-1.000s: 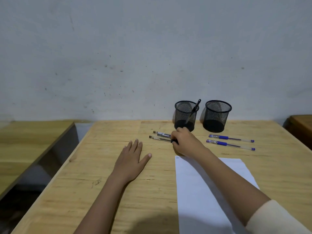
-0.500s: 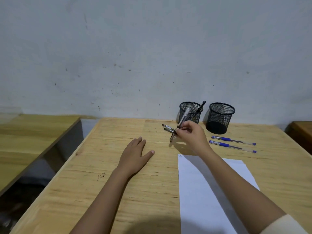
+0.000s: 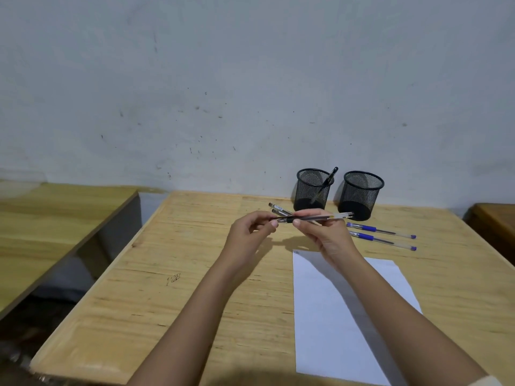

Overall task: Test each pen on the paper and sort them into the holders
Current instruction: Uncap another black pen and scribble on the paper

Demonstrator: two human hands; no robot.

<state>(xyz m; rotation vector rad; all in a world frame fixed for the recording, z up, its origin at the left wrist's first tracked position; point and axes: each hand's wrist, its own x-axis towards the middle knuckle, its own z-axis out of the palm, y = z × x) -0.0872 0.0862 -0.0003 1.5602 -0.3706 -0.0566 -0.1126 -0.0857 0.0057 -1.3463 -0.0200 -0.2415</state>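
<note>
- A person's left hand (image 3: 250,232) pinches the left end of the held pen (image 3: 312,217) and the right hand (image 3: 326,235) grips its barrel, above the bench (image 3: 195,274); the pen lies level, long axis left to right
- The paper (image 3: 334,316) lies below, nearer the right hand; uncapping looks to be the step in hand
- Counted: two mesh holders, the left holder (image 3: 310,190) with one stowed pen (image 3: 330,178), the right holder (image 3: 361,193) apparently empty; two spare black pens (image 3: 278,207) and two blue pens (image 3: 381,232) on the bench; one sheet

Pale wooden desk (image 3: 195,302) bearing a small ink scribble (image 3: 173,279) — scuffed grey wall (image 3: 223,93) behind; second wooden desk (image 3: 41,232) at left, standing apart.
</note>
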